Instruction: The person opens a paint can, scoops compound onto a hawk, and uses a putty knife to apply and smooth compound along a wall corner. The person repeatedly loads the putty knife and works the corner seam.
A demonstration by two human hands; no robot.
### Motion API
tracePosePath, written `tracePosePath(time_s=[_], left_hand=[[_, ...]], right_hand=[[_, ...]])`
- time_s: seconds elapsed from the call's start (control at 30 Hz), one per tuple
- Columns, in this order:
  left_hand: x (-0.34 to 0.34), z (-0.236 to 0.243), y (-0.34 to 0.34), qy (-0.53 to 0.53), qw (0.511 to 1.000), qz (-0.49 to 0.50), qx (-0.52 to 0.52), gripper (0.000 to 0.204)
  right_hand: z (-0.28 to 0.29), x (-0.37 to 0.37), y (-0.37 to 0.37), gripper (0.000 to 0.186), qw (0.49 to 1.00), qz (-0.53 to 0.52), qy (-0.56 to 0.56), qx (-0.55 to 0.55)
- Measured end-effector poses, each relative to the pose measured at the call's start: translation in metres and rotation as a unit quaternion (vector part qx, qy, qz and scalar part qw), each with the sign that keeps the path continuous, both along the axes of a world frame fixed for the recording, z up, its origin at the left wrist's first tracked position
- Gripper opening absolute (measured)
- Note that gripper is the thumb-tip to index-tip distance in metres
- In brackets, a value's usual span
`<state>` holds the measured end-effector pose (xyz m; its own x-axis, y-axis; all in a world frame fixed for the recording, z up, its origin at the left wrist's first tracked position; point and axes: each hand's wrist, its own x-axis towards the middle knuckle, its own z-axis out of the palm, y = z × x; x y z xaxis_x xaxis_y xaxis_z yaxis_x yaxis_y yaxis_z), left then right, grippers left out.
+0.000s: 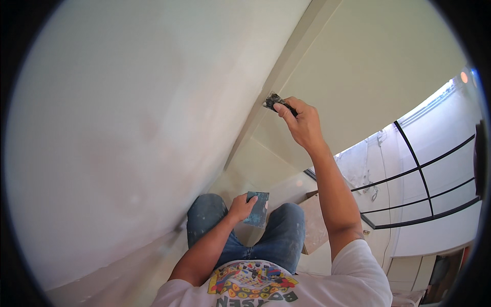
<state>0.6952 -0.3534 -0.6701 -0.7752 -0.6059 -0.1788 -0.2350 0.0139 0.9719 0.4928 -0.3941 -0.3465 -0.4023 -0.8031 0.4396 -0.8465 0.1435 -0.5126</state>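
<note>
My right hand (305,123) reaches up and forward, closed around a small dark putty knife (274,101) spattered with pale material. Its blade end is at the pale strip (257,113) along the corner where the wall meets the cream panel; whether it touches cannot be made out. Low over my knees, my left hand (242,207) grips the edge of a flat, rectangular blue-grey plate (258,211) with worn, pale-marked patches, its thumb on the upper face.
A large whitish wall (123,102) with faint pinkish patches fills the left. To the right is a smooth cream panel (378,66). Beyond it stands a black-framed glazed grid (419,168). A brownish board or box (314,225) lies beside my right knee, and shelving (409,271) is at lower right.
</note>
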Motion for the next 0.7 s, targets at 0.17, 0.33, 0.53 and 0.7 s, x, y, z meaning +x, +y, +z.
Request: tracePosePath(time_s=[0.17, 0.33, 0.53, 0.7], left_hand=[[0.002, 0.001, 0.001, 0.003, 1.000, -0.002, 0.012, 0.038], [0.007, -0.005, -0.002, -0.002, 1.000, 0.006, 0.016, 0.039], [0.006, -0.022, 0.004, 0.005, 1.000, -0.008, 0.006, 0.039], [0.011, -0.035, 0.011, 0.017, 1.000, 0.004, -0.015, 0.039]], right_hand=[[-0.002, 0.002, -0.002, 0.030, 1.000, -0.007, 0.005, 0.004], [-0.010, 0.010, -0.003, 0.031, 0.999, -0.037, 0.015, -0.002], [0.001, 0.008, 0.004, 0.032, 1.000, 0.003, 0.024, -0.020], [-0.006, 0.011, 0.000, 0.032, 1.000, -0.007, 0.019, -0.003]])
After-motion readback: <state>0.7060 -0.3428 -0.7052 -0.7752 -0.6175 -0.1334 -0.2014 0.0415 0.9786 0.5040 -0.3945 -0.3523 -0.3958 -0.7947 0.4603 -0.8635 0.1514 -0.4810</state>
